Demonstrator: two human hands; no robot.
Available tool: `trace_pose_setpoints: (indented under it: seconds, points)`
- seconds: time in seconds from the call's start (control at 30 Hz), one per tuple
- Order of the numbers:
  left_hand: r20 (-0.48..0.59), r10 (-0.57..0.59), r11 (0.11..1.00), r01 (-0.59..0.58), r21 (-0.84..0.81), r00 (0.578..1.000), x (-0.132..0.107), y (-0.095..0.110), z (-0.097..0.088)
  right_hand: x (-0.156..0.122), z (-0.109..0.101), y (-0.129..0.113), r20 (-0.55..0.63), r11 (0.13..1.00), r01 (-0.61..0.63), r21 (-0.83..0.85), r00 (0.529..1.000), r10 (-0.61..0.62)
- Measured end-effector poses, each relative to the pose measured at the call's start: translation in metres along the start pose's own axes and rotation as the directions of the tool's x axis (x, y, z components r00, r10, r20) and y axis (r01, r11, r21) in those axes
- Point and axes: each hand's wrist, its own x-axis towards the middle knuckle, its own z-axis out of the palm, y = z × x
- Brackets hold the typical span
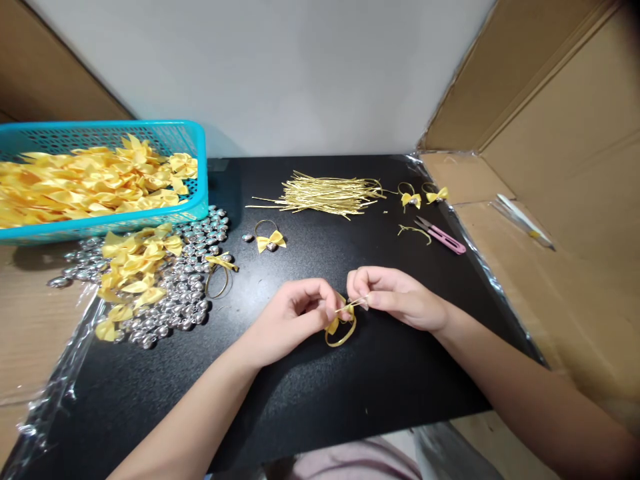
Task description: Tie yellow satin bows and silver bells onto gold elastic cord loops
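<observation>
As left hand meets right hand, gold-looped bow pinched between them

Between your left hand and right hand: a small yellow satin bow on a shiny gold cord loop. Beneath it, the plain matte black tabletop. To your left, a turquoise plastic basket with a fine mesh pattern, heaped with bright yellow ribbon bows. Chrome-silver round beads glint beside it. Ahead of you, a pale-gold bundle of cords. Pink-handled thread snips on the right. Brown cardboard walls, and a white back wall.
</observation>
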Motion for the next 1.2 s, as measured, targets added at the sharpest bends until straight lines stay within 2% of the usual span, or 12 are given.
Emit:
trace_pose_setpoints:
  seconds: [0.33,0.47,0.6,0.73,0.87,1.0,1.1,1.2]
  points:
    - [0.002,0.032,0.972,-0.032,0.232,0.999,-0.0013,-0.0021,-0.0017,0.0016,0.0047,0.004,0.023,0.989,-0.061,0.133,0.998,0.059]
    - [-0.001,0.026,0.962,-0.025,0.272,1.0,-0.0018,-0.0002,-0.0018,0.0022,0.0045,0.005,0.012,0.99,-0.066,0.127,0.998,0.065]
    - [-0.028,0.04,0.941,-0.028,0.337,0.999,-0.001,0.0017,-0.0019,0.0026,0.0021,0.0035,-0.035,0.999,-0.033,0.022,0.999,0.034]
    - [-0.068,0.068,0.918,-0.036,0.395,0.995,0.0005,0.0032,-0.0026,0.0024,0.0009,-0.0006,-0.085,0.988,-0.013,-0.151,0.996,0.0]
    - [-0.129,0.057,0.919,-0.001,0.394,0.99,0.0011,0.0039,-0.0025,0.0023,0.0023,-0.0015,-0.163,0.933,0.021,-0.359,0.983,-0.085]
    - [-0.232,0.058,0.937,0.028,0.348,0.971,0.0019,0.0013,-0.0019,0.002,0.0054,0.0006,-0.232,0.87,0.047,-0.491,0.956,-0.183]
    - [-0.306,0.073,0.965,0.01,0.26,0.949,0.003,-0.0011,-0.001,0.0003,0.0073,-0.0002,-0.175,0.828,0.101,-0.552,0.956,-0.234]
    - [-0.317,0.095,0.988,-0.051,0.144,0.944,0.0037,-0.0026,-0.0001,-0.001,0.0075,-0.0015,-0.092,0.813,0.172,-0.556,0.96,-0.266]
